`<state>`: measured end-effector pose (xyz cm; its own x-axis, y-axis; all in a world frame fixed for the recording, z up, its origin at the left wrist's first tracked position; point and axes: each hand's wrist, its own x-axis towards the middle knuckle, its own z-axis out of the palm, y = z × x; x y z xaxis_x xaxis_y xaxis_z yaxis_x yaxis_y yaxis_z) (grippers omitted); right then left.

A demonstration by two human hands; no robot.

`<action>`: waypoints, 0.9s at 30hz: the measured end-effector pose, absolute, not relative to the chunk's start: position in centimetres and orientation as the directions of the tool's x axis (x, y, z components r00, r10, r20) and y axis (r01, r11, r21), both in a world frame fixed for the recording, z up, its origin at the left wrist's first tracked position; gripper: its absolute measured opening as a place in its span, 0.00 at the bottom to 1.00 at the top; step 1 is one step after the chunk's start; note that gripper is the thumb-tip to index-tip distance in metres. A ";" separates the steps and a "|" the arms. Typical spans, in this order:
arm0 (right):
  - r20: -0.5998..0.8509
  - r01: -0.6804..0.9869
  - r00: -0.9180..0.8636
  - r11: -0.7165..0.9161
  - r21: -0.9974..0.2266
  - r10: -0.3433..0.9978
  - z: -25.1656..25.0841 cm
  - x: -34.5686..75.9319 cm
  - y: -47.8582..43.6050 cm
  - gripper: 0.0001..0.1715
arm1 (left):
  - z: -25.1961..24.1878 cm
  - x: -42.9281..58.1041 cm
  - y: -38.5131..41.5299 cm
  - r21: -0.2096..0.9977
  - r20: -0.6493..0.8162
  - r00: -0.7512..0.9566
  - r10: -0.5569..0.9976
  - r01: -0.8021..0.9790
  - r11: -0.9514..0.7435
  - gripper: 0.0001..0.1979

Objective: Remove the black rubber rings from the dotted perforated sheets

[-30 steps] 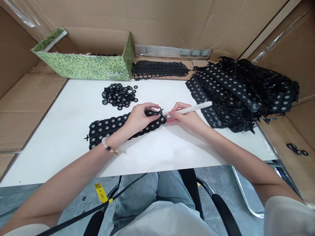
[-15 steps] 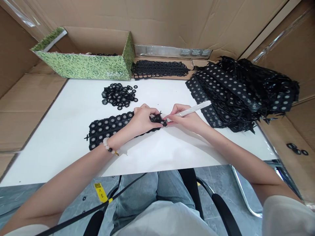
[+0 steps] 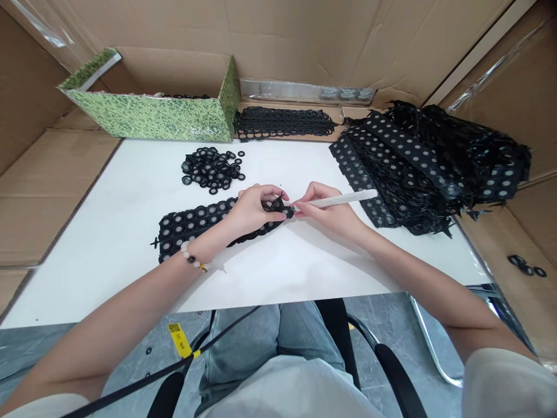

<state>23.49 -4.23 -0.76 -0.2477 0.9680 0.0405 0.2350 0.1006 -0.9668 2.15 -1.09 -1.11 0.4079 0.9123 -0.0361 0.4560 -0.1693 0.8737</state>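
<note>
A black rubber sheet (image 3: 183,223) with rows of raised rings and grey centres lies on the white table (image 3: 339,261). My left hand (image 3: 256,210) grips its right end, thumb and fingers closed on the edge. In my right hand (image 3: 324,209) is a slim white pen-like tool (image 3: 348,198), its tip meeting the sheet's right end close to my left fingertips. The exact contact point is too small to make out. Behind my left hand, a heap of loose black rings (image 3: 211,168) rests on the table.
A green patterned box (image 3: 152,116) stands at the back left. Beside it lies a stack of perforated black strips (image 3: 285,122). A big pile of black dotted sheets (image 3: 418,162) fills the right side. Cardboard walls (image 3: 304,40) surround the table; a few black rings (image 3: 526,265) lie on cardboard at far right.
The white tool's back end has tipped lower and slightly right in my right hand. The sheet's right end and my left fingers have shifted slightly; my left hand keeps its grip.
</note>
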 end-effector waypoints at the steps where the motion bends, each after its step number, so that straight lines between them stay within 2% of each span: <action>1: 0.059 0.271 -0.251 0.128 -0.954 0.966 -0.8 23.4 -4.3 0.12 | -1.1 2.1 -1.1 0.894 -0.050 0.407 0.912 0.426 -0.140 0.21; 5: 0.102 0.362 -0.247 0.189 -0.913 0.964 -1.3 23.1 -4.4 0.10 | -1.0 2.2 -1.1 0.909 -0.091 0.414 0.906 0.406 -0.094 0.26; 8: 0.093 0.323 -0.226 0.165 -0.932 0.970 -1.5 23.1 -4.4 0.10 | -0.5 2.0 -0.9 0.870 -0.067 0.443 0.894 0.465 -0.165 0.28; 11: 0.046 0.217 -0.197 0.089 -0.972 0.979 -1.5 23.3 -4.2 0.13 | 0.0 1.2 -0.2 0.715 -0.016 0.448 0.894 0.630 -0.304 0.31; 13: -0.003 0.126 -0.178 0.020 -0.992 0.984 -1.3 23.5 -3.9 0.14 | 0.1 0.5 0.6 0.607 -0.037 0.430 0.902 0.727 -0.321 0.33; 14: -0.031 0.090 -0.172 -0.016 -0.996 0.985 -1.1 23.6 -3.8 0.15 | 0.0 0.2 1.0 0.595 -0.062 0.420 0.905 0.744 -0.305 0.33; 18: -0.116 0.056 -0.250 -0.106 -0.993 0.961 -0.5 24.1 -3.2 0.17 | -0.7 -0.5 1.9 0.683 -0.123 0.399 0.909 0.699 -0.214 0.26; 21: -0.125 0.042 -0.329 -0.117 -0.992 0.936 -0.6 24.0 -3.2 0.17 | -1.3 -0.3 1.7 0.692 -0.153 0.365 0.918 0.703 -0.165 0.22; 24: -0.081 0.046 -0.306 -0.070 -0.996 0.949 -1.1 23.4 -3.6 0.14 | -1.4 0.1 1.2 0.726 -0.140 0.388 0.911 0.666 -0.172 0.19; 27: -0.028 0.166 -0.248 0.014 -0.986 0.968 -1.6 22.9 -4.0 0.10 | -1.0 0.5 0.6 0.749 -0.076 0.472 0.878 0.608 -0.262 0.17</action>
<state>22.88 -3.99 -1.62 -0.2477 0.9684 -0.0279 0.1663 0.0142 -0.9860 0.47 0.59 -1.04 0.4718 0.8784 -0.0762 0.6082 -0.2617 0.7494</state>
